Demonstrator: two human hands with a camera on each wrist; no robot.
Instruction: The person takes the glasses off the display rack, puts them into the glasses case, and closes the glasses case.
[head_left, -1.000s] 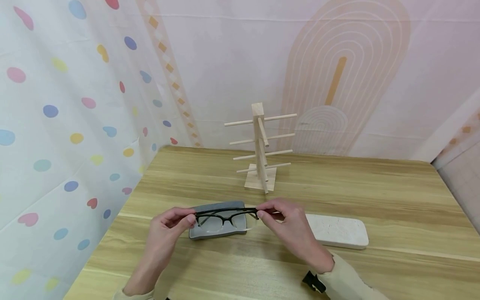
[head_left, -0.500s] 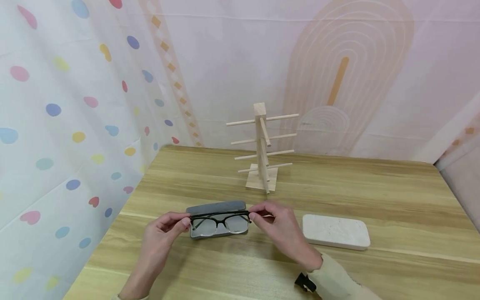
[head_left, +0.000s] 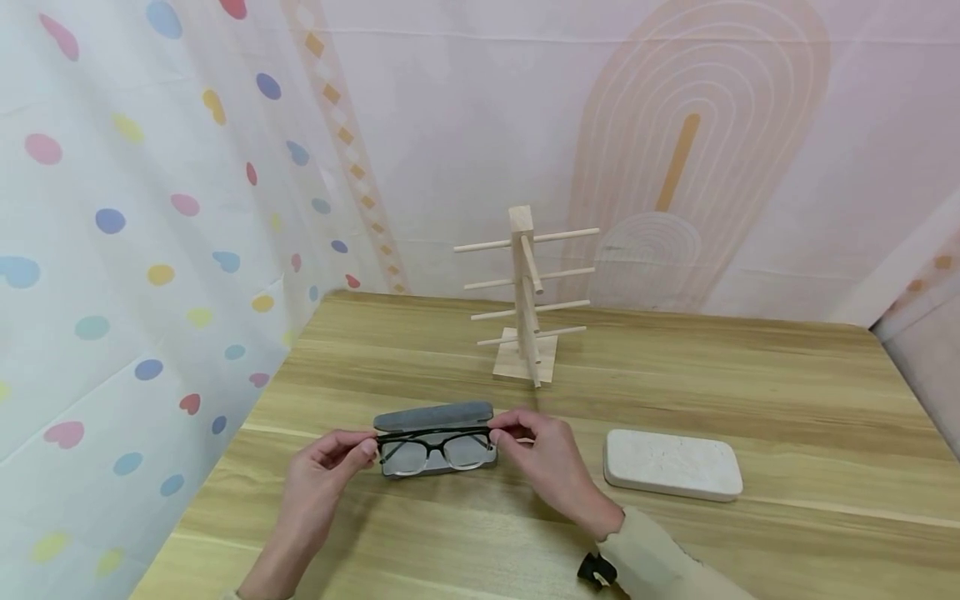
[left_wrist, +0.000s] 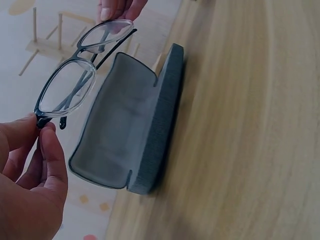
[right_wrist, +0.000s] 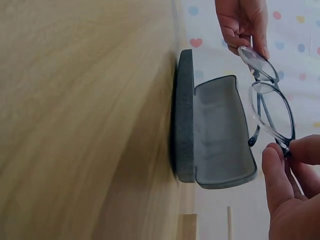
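Note:
A pair of black-topped eyeglasses (head_left: 433, 448) with clear lower rims is held up by its two outer corners, temples folded behind the lenses. My left hand (head_left: 324, 475) pinches one corner between thumb and fingers; my right hand (head_left: 551, 467) pinches the other. Below the glasses lies a grey glasses case (head_left: 435, 414), its lid raised. Both wrist views show the inside of the case (left_wrist: 117, 120) with a pale lining and the glasses apart from it, above its opening.
To the right lies a closed white glasses case (head_left: 672, 464). A wooden display stand (head_left: 522, 292) with several pegs rises behind the grey case on the wooden table (head_left: 787, 392). Patterned curtains (head_left: 420, 125) hang along the back and left.
Both hands have brought the glasses slightly left and lower in the head view, and the lenses now face the camera more. The right hand has moved away from the white case.

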